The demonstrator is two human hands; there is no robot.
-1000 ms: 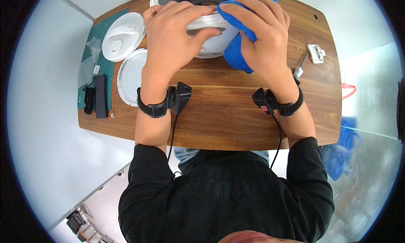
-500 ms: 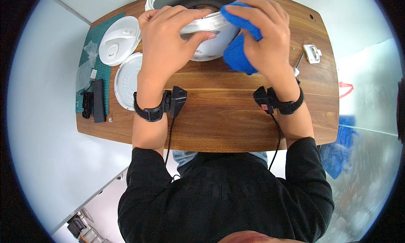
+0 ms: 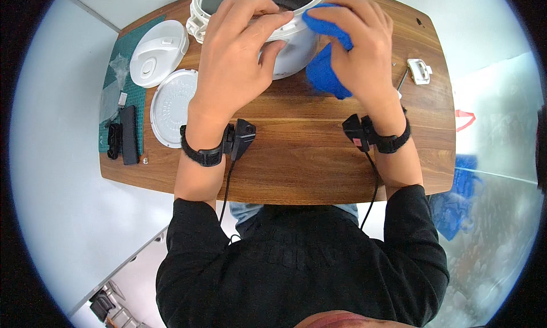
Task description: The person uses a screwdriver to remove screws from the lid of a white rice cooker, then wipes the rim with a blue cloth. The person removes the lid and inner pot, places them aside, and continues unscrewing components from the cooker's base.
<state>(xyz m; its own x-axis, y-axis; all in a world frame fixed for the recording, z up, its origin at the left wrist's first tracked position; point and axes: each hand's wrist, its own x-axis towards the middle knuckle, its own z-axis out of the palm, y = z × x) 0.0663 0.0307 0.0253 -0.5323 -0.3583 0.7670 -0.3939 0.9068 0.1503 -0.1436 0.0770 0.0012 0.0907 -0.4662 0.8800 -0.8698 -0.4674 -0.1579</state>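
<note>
A round white cooker body (image 3: 299, 51), probably a rice cooker's, stands at the far edge of the table with its dark interior showing. My left hand (image 3: 231, 60) grips its near rim, fingers over the top and thumb against the outer side. The fingertips behind the rim are partly hidden. My right hand (image 3: 367, 51) is closed round a bunched blue cloth (image 3: 325, 74) and presses it to the rim's right part. Some of the cloth hangs down beside the white wall. Both wrists wear black straps with small cabled devices.
On the left, a white lid (image 3: 149, 66) lies partly on a green cutting mat (image 3: 142, 43), near a round white plate (image 3: 171, 114) and black pieces (image 3: 130, 135). Right of my hand lie a screwdriver (image 3: 403, 80) and a small white part (image 3: 419, 71) on the wooden table (image 3: 296, 163).
The cooker body has turned and shifted slightly left, so a bracket on its left rim now shows. My left hand has moved a little toward the right; the cloth stays in my right hand.
</note>
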